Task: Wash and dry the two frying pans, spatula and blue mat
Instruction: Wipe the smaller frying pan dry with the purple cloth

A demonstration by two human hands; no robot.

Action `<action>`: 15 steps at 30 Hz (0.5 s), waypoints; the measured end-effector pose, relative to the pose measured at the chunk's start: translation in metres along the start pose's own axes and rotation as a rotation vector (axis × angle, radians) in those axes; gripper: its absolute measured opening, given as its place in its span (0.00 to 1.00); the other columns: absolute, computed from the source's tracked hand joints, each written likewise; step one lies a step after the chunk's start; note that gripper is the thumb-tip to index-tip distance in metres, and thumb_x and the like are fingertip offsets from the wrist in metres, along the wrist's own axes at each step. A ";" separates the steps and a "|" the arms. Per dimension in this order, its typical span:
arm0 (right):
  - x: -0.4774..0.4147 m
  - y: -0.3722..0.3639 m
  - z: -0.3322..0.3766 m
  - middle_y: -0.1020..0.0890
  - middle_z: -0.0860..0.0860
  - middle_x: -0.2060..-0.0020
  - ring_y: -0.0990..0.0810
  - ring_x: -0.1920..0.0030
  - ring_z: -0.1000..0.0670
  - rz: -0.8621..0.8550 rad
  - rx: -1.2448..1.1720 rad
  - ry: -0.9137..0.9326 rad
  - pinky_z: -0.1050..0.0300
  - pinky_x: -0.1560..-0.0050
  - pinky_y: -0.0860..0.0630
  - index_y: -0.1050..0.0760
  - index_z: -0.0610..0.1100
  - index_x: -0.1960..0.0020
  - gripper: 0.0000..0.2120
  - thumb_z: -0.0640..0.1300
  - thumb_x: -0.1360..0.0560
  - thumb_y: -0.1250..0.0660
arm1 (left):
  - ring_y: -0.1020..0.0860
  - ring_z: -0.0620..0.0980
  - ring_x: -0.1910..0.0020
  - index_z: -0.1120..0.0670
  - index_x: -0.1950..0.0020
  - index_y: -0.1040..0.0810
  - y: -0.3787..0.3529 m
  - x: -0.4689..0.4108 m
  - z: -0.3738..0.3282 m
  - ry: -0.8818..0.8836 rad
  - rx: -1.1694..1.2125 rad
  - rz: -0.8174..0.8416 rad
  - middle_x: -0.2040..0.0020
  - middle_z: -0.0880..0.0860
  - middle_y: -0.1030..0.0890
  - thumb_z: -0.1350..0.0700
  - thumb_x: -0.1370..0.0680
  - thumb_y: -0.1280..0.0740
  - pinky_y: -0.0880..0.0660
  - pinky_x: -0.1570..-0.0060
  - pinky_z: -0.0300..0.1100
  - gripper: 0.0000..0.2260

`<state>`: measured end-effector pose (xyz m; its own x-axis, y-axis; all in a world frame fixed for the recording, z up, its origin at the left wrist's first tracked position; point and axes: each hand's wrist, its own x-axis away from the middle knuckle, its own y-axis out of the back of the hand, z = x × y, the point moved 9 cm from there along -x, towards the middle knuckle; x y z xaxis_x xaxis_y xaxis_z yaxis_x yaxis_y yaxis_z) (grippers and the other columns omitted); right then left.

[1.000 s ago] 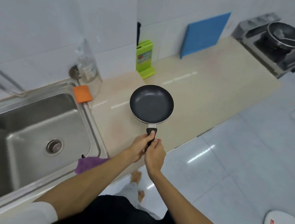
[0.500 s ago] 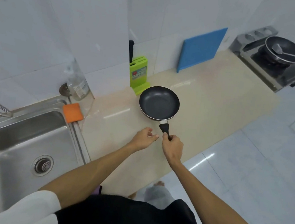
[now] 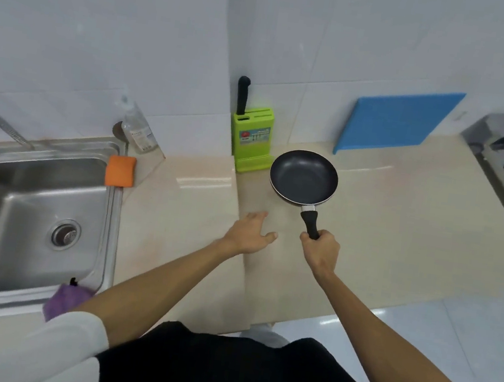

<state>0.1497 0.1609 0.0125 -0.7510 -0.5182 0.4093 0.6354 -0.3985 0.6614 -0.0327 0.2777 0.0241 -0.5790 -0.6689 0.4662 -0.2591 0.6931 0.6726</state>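
One hand on the small frying pan [image 3: 303,177]: right hand [image 3: 319,250] curled round the handle's near end, pan straight ahead over the worktop [image 3: 398,228] beside the green knife block [image 3: 252,137], handle axis pointing back at the body; left hand [image 3: 248,233] spread, empty, nearer the sink [image 3: 112,221].

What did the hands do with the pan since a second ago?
The left hand let go of the handle and is now open over the counter. The right hand keeps its grip alone and has carried the pan back, next to the knife block. The mat still leans on the wall; the sponge stays by the sink.
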 end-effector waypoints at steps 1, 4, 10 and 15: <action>-0.009 0.003 -0.002 0.19 0.44 0.65 0.21 0.64 0.43 0.015 0.008 0.003 0.54 0.65 0.29 0.23 0.39 0.58 0.09 0.46 0.26 0.31 | 0.41 0.56 0.22 0.57 0.20 0.41 -0.001 -0.005 -0.009 -0.014 -0.034 -0.011 0.22 0.57 0.37 0.42 0.20 0.37 0.40 0.25 0.49 0.33; -0.034 0.010 -0.007 0.19 0.45 0.65 0.20 0.64 0.43 0.050 0.018 0.010 0.53 0.64 0.26 0.23 0.39 0.58 0.09 0.46 0.26 0.31 | 0.48 0.58 0.21 0.57 0.19 0.47 -0.005 -0.018 -0.026 -0.021 -0.177 -0.014 0.19 0.57 0.45 0.42 0.19 0.40 0.48 0.23 0.49 0.34; -0.077 0.007 -0.016 0.19 0.43 0.63 0.20 0.62 0.40 0.099 0.026 0.001 0.53 0.65 0.26 0.23 0.38 0.58 0.11 0.46 0.27 0.31 | 0.50 0.61 0.21 0.57 0.19 0.47 -0.024 -0.048 -0.022 0.068 -0.317 0.034 0.19 0.58 0.46 0.38 0.19 0.44 0.49 0.23 0.55 0.35; -0.107 0.002 -0.023 0.19 0.42 0.62 0.23 0.65 0.43 0.128 0.046 0.004 0.55 0.65 0.29 0.23 0.38 0.57 0.10 0.46 0.27 0.31 | 0.51 0.62 0.20 0.57 0.19 0.49 -0.039 -0.068 -0.017 0.113 -0.368 0.051 0.19 0.58 0.47 0.36 0.19 0.46 0.49 0.23 0.56 0.36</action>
<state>0.2353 0.1980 -0.0442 -0.6634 -0.5657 0.4898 0.7172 -0.2938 0.6320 0.0294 0.2915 -0.0242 -0.4901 -0.6752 0.5512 0.0751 0.5973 0.7985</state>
